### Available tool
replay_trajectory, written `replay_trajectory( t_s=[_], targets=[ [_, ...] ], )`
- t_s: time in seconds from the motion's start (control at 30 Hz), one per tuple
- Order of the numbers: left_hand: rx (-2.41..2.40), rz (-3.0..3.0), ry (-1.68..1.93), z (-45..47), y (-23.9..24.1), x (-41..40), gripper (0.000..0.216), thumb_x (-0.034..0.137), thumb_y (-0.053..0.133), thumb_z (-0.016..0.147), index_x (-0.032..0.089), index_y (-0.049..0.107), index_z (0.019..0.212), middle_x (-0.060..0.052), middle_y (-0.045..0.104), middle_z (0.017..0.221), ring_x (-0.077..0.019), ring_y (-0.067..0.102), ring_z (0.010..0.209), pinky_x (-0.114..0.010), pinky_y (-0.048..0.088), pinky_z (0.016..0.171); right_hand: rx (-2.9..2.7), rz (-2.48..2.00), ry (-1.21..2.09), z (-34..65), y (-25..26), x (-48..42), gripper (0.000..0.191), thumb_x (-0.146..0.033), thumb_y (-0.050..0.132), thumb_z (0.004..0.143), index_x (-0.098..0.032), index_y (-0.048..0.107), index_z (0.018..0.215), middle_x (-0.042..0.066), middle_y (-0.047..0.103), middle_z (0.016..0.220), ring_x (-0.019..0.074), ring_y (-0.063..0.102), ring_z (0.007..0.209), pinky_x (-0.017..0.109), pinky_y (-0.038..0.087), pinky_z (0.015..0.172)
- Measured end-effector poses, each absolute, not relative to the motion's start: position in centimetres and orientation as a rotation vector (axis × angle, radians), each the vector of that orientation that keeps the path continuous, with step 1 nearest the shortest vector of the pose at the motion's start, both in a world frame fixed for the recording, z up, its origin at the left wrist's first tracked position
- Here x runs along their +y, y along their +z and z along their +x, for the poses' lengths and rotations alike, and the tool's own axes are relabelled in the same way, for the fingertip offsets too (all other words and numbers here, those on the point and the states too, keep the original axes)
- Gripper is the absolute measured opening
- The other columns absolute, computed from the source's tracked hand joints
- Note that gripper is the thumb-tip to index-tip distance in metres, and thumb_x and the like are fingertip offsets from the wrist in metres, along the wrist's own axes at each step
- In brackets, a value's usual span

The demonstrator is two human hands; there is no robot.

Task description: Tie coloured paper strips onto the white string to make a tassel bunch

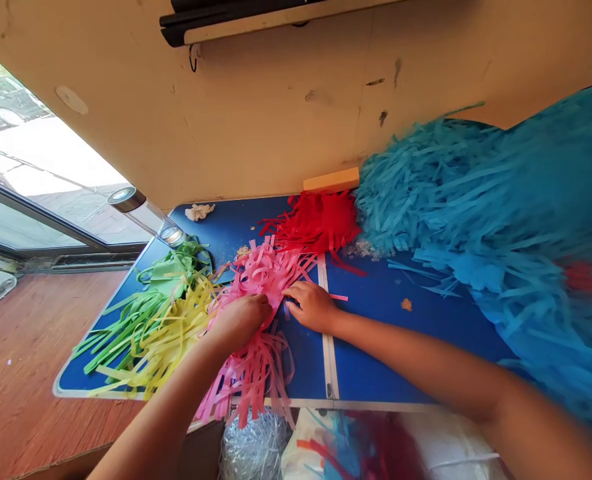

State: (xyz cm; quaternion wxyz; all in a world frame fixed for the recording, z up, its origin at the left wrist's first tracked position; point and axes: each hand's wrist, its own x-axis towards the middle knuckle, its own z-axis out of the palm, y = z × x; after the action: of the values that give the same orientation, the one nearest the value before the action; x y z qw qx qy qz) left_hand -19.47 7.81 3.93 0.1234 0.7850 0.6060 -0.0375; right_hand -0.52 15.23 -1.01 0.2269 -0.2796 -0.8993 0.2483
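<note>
A bundle of pink tissue-paper fringe (259,270) lies across the blue folding table (296,363), its cut strips drooping over the front edge. My left hand (246,319) is closed on the middle of it, the fingertips partly hidden among the strips. At the bundle's right side my right hand (313,307) pinches the pink paper between thumb and fingers. Yellow fringe (176,333) and green fringe (131,320) lie to the left of my left hand. Behind the pink bundle sits a red fringe (326,220).
A large mass of blue fringe (476,187) covers the table's right side. A clear bottle (149,217) with a metal lid stands at the back left, near crumpled white tissue (199,212). An orange block (331,179) rests against the wall. Below the front edge is silvery shredded material (255,447).
</note>
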Motion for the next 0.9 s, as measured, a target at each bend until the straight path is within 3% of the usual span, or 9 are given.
replay_trajectory(
  t_s=[0.2,0.37,0.57,0.7,0.9],
  targets=[
    [1.763,2.252,-0.154,-20.10,4.39,8.41,0.016,0.018,0.053,0.083,0.016,0.068,0.076,-0.008,0.069,0.079,-0.0205,0.063,0.072,-0.030,0.046,0.067,-2.466,-0.766,0.696,-0.44,-1.06,15.31,0.024,-0.017,0.060,0.088,-0.015,0.068,0.110,0.010,0.070,0.109,0.0214,0.063,0.101,0.033,0.046,0.093],
    [1.701,2.243,-0.109,-20.44,4.43,8.51,0.023,0.016,0.049,0.084,0.021,0.070,0.090,-0.004,0.071,0.091,-0.0169,0.064,0.083,-0.025,0.045,0.074,-2.466,-0.763,0.699,-0.42,-1.24,15.39,0.023,-0.017,0.060,0.088,-0.016,0.068,0.109,0.009,0.071,0.106,0.0207,0.063,0.099,0.032,0.046,0.092],
    [1.633,2.272,-0.152,-19.90,4.62,8.97,0.021,0.014,0.048,0.083,0.017,0.068,0.078,-0.007,0.069,0.085,-0.0183,0.063,0.078,-0.026,0.047,0.073,-2.456,-0.758,0.697,-0.35,-1.34,15.43,0.022,-0.016,0.060,0.088,-0.016,0.068,0.108,0.008,0.070,0.106,0.0207,0.063,0.099,0.032,0.046,0.091],
    [1.644,2.292,-0.127,-19.64,4.74,8.90,0.023,0.014,0.046,0.086,0.015,0.070,0.085,-0.010,0.070,0.091,-0.0210,0.065,0.087,-0.031,0.050,0.082,-2.437,-0.758,0.694,-0.33,-1.32,15.48,0.021,-0.016,0.060,0.088,-0.016,0.068,0.107,0.008,0.070,0.104,0.0201,0.063,0.097,0.031,0.046,0.089],
    [1.636,2.295,-0.023,-19.88,4.30,8.11,0.028,0.020,0.052,0.087,0.022,0.072,0.106,-0.008,0.069,0.120,-0.0221,0.061,0.113,-0.035,0.046,0.102,-2.430,-0.677,0.648,-0.08,-1.10,15.13,0.021,-0.017,0.058,0.089,-0.017,0.067,0.108,0.007,0.070,0.106,0.0215,0.059,0.100,0.036,0.042,0.092]
  ],
)
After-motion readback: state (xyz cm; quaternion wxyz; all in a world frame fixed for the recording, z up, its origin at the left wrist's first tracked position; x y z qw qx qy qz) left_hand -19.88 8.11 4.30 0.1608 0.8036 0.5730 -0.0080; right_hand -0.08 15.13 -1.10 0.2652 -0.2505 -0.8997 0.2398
